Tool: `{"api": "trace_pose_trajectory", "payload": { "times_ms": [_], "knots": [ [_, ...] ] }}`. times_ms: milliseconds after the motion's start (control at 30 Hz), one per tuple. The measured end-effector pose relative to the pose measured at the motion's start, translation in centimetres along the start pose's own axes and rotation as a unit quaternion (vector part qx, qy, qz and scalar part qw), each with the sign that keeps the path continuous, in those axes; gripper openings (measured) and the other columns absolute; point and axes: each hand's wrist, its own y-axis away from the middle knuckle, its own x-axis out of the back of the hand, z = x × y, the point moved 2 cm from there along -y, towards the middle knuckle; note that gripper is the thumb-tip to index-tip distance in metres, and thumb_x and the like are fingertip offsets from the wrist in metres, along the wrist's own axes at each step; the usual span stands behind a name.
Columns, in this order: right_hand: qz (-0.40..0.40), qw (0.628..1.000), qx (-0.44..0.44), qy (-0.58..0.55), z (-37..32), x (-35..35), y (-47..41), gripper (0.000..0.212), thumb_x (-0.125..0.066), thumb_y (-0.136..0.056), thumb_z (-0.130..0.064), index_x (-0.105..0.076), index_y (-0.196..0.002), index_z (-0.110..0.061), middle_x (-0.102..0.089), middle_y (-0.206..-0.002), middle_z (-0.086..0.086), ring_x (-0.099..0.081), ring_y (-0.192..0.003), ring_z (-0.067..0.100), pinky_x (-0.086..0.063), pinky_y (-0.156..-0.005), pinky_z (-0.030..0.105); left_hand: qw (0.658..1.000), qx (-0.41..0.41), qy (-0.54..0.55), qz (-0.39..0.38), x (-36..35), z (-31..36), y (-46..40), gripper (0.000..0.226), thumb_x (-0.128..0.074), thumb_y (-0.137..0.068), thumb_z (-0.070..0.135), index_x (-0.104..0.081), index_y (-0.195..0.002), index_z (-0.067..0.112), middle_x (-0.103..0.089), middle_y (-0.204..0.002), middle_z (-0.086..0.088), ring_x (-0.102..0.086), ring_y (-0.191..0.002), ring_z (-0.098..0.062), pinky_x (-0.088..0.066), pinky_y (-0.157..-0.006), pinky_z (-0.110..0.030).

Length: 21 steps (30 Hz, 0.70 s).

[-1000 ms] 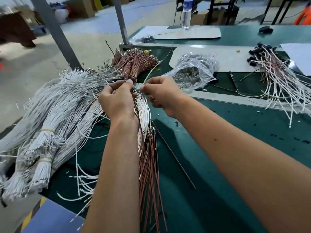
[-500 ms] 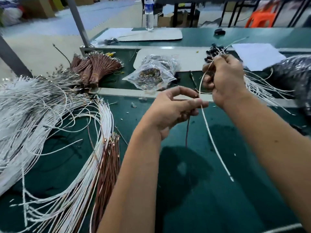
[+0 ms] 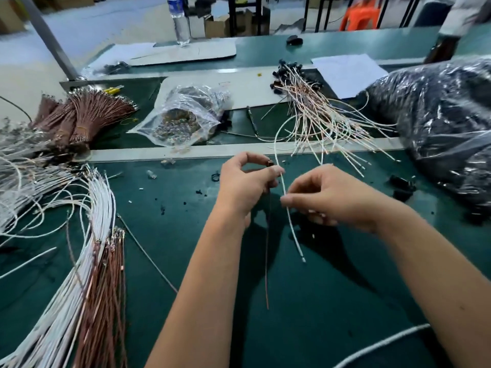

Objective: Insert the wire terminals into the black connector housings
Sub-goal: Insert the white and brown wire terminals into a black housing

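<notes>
A brown wire (image 3: 267, 251) is pinched by the left hand (image 3: 245, 185); a white wire (image 3: 291, 221) is pinched by the right hand (image 3: 329, 195).

Clear water bottle (image 3: 180, 22) upright on far bench; orange plastic chair (image 3: 360, 17) beyond it; cardboard boxes (image 3: 216, 25) on floor behind; white paper sheet (image 3: 348, 73) lying flat on green mat (image 3: 318, 288); grey metal post (image 3: 49, 39) slanting at far left.
</notes>
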Motion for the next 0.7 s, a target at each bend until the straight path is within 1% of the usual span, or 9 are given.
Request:
{"api": "trace_pose_trajectory", "payload": {
  "times_ms": [100,167,200,267,333,400,500,600,700],
  "knots": [
    [0.006,0.998,0.031,-0.05,0.3,-1.1,-0.1,0.026,-0.073,-0.095,-0.019,-0.064,-0.077,-0.003,-0.051,-0.056,0.002,-0.045,-0.04,0.01,-0.028,-0.035,0.017,1.0,-0.013,0.01,-0.003,0.2,-0.1,-0.1,0.025,-0.083,-0.078,0.0,-0.064,-0.09,0.011,-0.071,-0.07,-0.006,-0.062,-0.054,-0.011,-0.044,-0.048,-0.02],
    [0.062,0.986,0.075,-0.135,0.2,-1.3,-0.4,0.02,-0.069,-0.098,-0.013,-0.064,-0.079,-0.008,-0.055,-0.058,0.002,-0.047,-0.041,0.01,-0.029,-0.033,0.017,1.0,-0.021,0.01,-0.011,0.5,-0.3,0.1,0.024,-0.083,-0.079,0.003,-0.065,-0.092,0.012,-0.073,-0.074,-0.006,-0.063,-0.057,-0.012,-0.046,-0.052,-0.021],
    [0.098,0.97,0.099,-0.198,0.3,-1.3,-0.5,0.017,-0.066,-0.098,-0.011,-0.063,-0.082,-0.009,-0.058,-0.061,0.003,-0.051,-0.044,0.011,-0.031,-0.033,0.018,1.0,-0.022,0.008,-0.019,0.8,-0.4,0.2,0.023,-0.083,-0.08,0.003,-0.066,-0.092,0.013,-0.074,-0.076,-0.006,-0.064,-0.06,-0.013,-0.048,-0.054,-0.022],
    [0.153,0.922,0.142,-0.327,0.5,-1.0,-0.6,0.013,-0.062,-0.1,-0.009,-0.06,-0.086,-0.009,-0.064,-0.071,0.006,-0.06,-0.054,0.013,-0.037,-0.037,0.019,0.999,-0.015,0.013,-0.049,1.5,-0.6,0.5,0.019,-0.08,-0.083,0.003,-0.069,-0.092,0.015,-0.076,-0.085,-0.009,-0.067,-0.065,-0.015,-0.052,-0.06,-0.024],
    [0.18,0.879,0.167,-0.407,0.8,-0.9,-0.7,0.013,-0.058,-0.1,-0.011,-0.059,-0.088,-0.01,-0.068,-0.079,0.01,-0.066,-0.063,0.016,-0.043,-0.043,0.02,0.997,-0.008,0.027,-0.077,2.2,-0.7,0.8,0.017,-0.074,-0.086,-0.001,-0.071,-0.093,0.014,-0.075,-0.09,-0.011,-0.068,-0.068,-0.016,-0.052,-0.063,-0.024],
    [0.195,0.863,0.178,-0.431,1.1,-0.7,-0.7,0.011,-0.058,-0.1,-0.013,-0.059,-0.089,-0.011,-0.071,-0.084,0.012,-0.07,-0.068,0.018,-0.047,-0.048,0.021,0.995,-0.005,0.045,-0.093,2.7,-0.7,0.8,0.019,-0.069,-0.088,-0.004,-0.073,-0.093,0.013,-0.073,-0.086,-0.009,-0.068,-0.067,-0.014,-0.05,-0.062,-0.021],
    [0.215,0.859,0.184,-0.427,1.1,-0.7,-0.6,0.008,-0.058,-0.1,-0.007,-0.059,-0.093,-0.01,-0.072,-0.086,0.012,-0.072,-0.072,0.02,-0.05,-0.052,0.021,0.989,0.009,0.068,-0.133,3.1,-0.6,0.8,0.019,-0.063,-0.092,-0.004,-0.074,-0.099,0.009,-0.075,-0.088,-0.008,-0.068,-0.069,-0.012,-0.049,-0.059,-0.014],
    [0.256,0.857,0.191,-0.405,1.0,-0.7,-0.3,0.009,-0.062,-0.097,0.001,-0.061,-0.094,-0.008,-0.073,-0.083,0.008,-0.073,-0.073,0.018,-0.052,-0.056,0.02,0.982,0.027,0.072,-0.173,3.0,-0.7,0.8,0.021,-0.057,-0.094,-0.005,-0.073,-0.104,0.005,-0.076,-0.091,-0.01,-0.069,-0.071,-0.012,-0.05,-0.061,-0.012],
    [0.279,0.85,0.199,-0.4,0.9,-0.6,0.1,0.01,-0.064,-0.095,0.002,-0.062,-0.093,-0.007,-0.073,-0.08,0.006,-0.073,-0.072,0.017,-0.053,-0.057,0.02,0.977,0.039,0.074,-0.194,3.0,-0.8,0.9,0.022,-0.057,-0.094,-0.005,-0.074,-0.103,0.004,-0.075,-0.091,-0.012,-0.07,-0.071,-0.013,-0.052,-0.061,-0.013]
  ]
}}
